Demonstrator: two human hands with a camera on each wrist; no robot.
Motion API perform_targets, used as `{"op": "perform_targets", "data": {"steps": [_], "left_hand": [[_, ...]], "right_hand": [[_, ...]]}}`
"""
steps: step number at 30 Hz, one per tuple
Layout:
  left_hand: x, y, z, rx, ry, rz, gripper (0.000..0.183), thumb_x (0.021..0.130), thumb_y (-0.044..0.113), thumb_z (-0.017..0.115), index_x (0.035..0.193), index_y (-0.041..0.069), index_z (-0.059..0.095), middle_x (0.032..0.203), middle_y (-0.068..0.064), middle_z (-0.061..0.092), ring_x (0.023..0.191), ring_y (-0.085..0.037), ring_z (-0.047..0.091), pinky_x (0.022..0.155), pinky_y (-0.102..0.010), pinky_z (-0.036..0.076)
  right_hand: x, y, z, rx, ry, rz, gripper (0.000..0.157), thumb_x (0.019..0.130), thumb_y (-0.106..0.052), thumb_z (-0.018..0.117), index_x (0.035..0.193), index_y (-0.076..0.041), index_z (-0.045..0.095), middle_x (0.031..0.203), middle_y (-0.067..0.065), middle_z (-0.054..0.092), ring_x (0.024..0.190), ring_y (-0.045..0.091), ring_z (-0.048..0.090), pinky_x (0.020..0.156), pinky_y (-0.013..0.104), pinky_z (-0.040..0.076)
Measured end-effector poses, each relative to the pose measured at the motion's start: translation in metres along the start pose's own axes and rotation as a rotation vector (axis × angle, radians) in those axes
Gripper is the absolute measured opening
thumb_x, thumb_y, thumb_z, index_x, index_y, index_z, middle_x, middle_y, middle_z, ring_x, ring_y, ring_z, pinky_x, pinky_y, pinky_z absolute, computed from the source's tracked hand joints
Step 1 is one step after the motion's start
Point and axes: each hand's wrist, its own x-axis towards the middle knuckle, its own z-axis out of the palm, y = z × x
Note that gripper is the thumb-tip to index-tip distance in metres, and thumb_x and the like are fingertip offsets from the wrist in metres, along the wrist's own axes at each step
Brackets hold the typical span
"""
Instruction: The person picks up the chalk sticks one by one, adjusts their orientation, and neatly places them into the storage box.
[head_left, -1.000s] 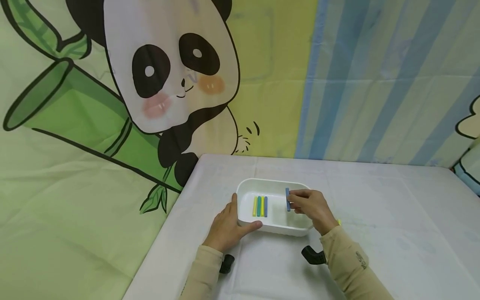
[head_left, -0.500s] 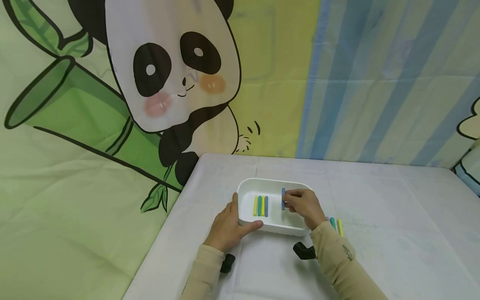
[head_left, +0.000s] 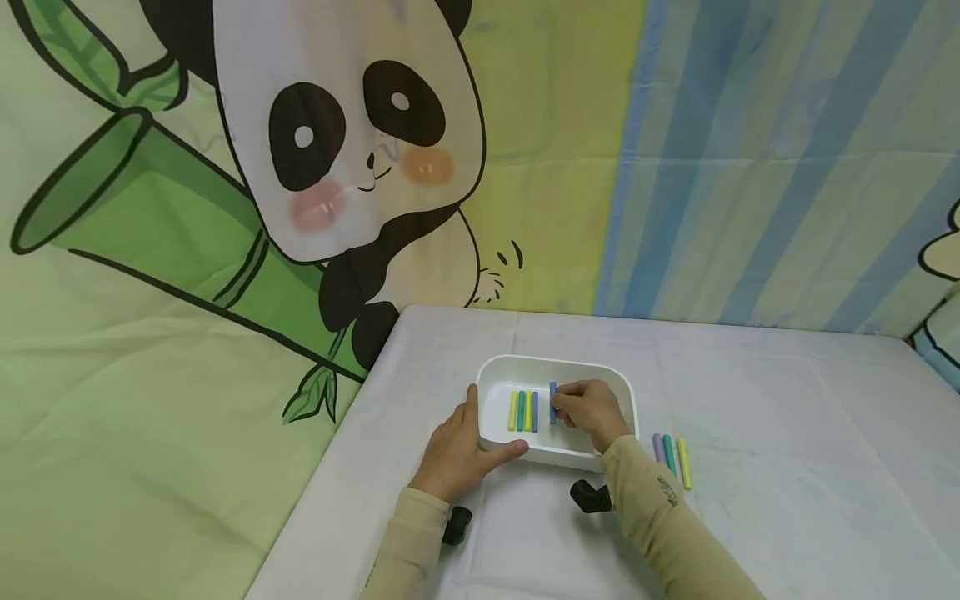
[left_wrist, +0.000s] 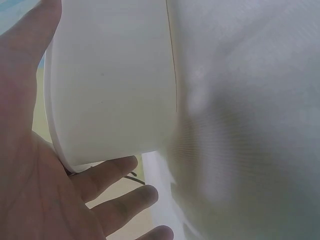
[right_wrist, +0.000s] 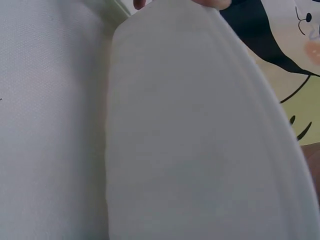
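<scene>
My right hand (head_left: pixel 595 410) pinches a blue chalk stick (head_left: pixel 552 403) upright in the head view, over the inside of a white tray (head_left: pixel 557 457). Left of it, several chalk sticks (head_left: pixel 521 412) lie side by side in the tray: yellow, green, yellow and blue. At the tray's near left corner is my left hand (head_left: pixel 459 452), its thumb along the front rim and its fingers against the left side. The left wrist view shows those fingers (left_wrist: pixel 125 205) fairly straight beside the tray wall (left_wrist: pixel 110 85). In the right wrist view the tray wall (right_wrist: pixel 190 125) hides most of the right hand.
To the right of the tray, a lilac chalk stick (head_left: pixel 658 448), a green one (head_left: pixel 669 454) and a yellow one (head_left: pixel 684 463) lie on the white-covered table (head_left: pixel 810 450). A panda-printed cloth (head_left: pixel 555 167) hangs behind. Black wrist-worn pieces (head_left: pixel 590 497) show under the forearms.
My right hand has moved left with the blue chalk stick, towards the row in the tray. The loose sticks at the right have come into view. My left hand has stayed at the corner.
</scene>
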Motion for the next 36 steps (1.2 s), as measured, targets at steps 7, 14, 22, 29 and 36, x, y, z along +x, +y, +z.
{"op": "perform_targets", "data": {"steps": [7, 14, 22, 29, 36], "left_hand": [[0.000, -0.001, 0.000, 0.012, 0.000, 0.006, 0.131, 0.074, 0.086, 0.061, 0.163, 0.006, 0.008, 0.159, -0.018, 0.035, 0.142, -0.033, 0.041, 0.115, -0.053, 0.032], [0.001, -0.001, -0.001, 0.015, -0.001, 0.011, 0.130, 0.075, 0.084, 0.062, 0.163, 0.005, 0.008, 0.159, -0.018, 0.035, 0.142, -0.033, 0.040, 0.116, -0.053, 0.031], [0.000, -0.001, 0.001, 0.012, -0.005, 0.005, 0.130, 0.075, 0.086, 0.061, 0.163, 0.006, 0.008, 0.159, -0.019, 0.035, 0.142, -0.034, 0.040, 0.116, -0.053, 0.031], [-0.001, 0.000, 0.000, 0.007, 0.000, 0.017, 0.128, 0.077, 0.083, 0.063, 0.163, 0.005, 0.008, 0.158, -0.020, 0.036, 0.142, -0.035, 0.041, 0.115, -0.054, 0.031], [-0.001, 0.001, -0.002, 0.001, 0.004, 0.015, 0.127, 0.077, 0.082, 0.064, 0.163, 0.004, 0.010, 0.158, -0.020, 0.036, 0.141, -0.035, 0.041, 0.115, -0.054, 0.031]], "right_hand": [[0.003, 0.001, 0.010, -0.078, 0.013, 0.008, 0.024, 0.091, -0.011, 0.070, 0.111, 0.002, 0.072, 0.086, 0.011, 0.069, 0.074, 0.017, 0.062, 0.063, 0.024, 0.049], [0.006, -0.002, 0.016, -0.153, 0.018, -0.004, 0.020, 0.089, -0.011, 0.071, 0.105, 0.003, 0.073, 0.078, 0.007, 0.067, 0.069, 0.015, 0.060, 0.062, 0.025, 0.048], [0.010, 0.000, 0.021, -0.186, 0.015, 0.012, 0.019, 0.089, -0.010, 0.072, 0.103, 0.003, 0.072, 0.073, 0.008, 0.069, 0.065, 0.015, 0.062, 0.061, 0.026, 0.046], [0.011, 0.001, 0.023, -0.217, 0.012, 0.038, 0.020, 0.090, -0.012, 0.073, 0.103, 0.002, 0.073, 0.075, 0.007, 0.069, 0.068, 0.016, 0.061, 0.063, 0.027, 0.046], [0.009, -0.001, 0.023, -0.215, 0.017, 0.027, 0.018, 0.088, -0.011, 0.072, 0.101, 0.002, 0.074, 0.074, 0.006, 0.069, 0.069, 0.017, 0.060, 0.063, 0.027, 0.046]]}}
